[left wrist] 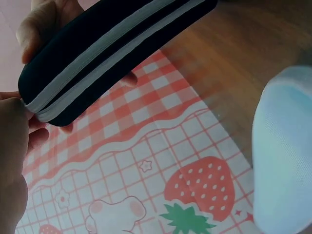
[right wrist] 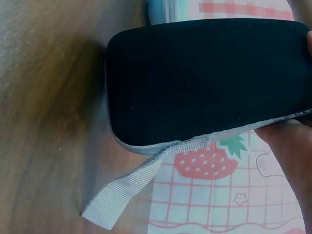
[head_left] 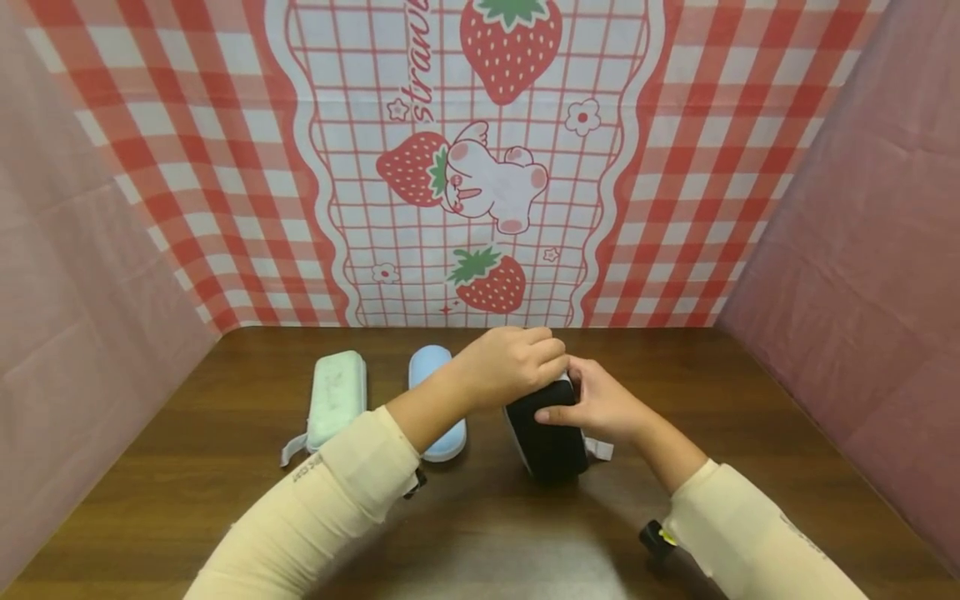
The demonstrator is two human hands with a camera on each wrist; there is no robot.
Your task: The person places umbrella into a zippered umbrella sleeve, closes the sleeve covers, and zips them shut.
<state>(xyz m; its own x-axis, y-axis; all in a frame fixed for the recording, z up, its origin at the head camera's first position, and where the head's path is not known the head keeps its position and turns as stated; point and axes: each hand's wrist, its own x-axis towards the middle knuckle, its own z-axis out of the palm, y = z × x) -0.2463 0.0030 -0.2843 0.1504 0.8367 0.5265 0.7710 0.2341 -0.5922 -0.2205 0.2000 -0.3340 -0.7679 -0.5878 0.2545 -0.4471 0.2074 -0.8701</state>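
A black hard case [head_left: 551,442] with grey edging is tilted up over the table, gripped at its upper end by my right hand [head_left: 603,400], thumb on its broad face. My left hand [head_left: 506,362] has its fingers curled at the same top end, pinching near the edging. In the left wrist view, two grey bands run along the side of the case [left wrist: 73,58] with a dark strip between them, and the left fingers meet the corner where they join. A grey ribbon strap [right wrist: 126,190] hangs from the edging in the right wrist view. What the left fingertips pinch is hidden.
A pale green case [head_left: 337,400] with a ribbon strap lies on the left of the brown table [head_left: 465,533]. Beside it a light blue case [head_left: 442,446] is partly behind my left forearm. A checked strawberry cloth [head_left: 487,192] stands at the back, with pink cloth at both sides.
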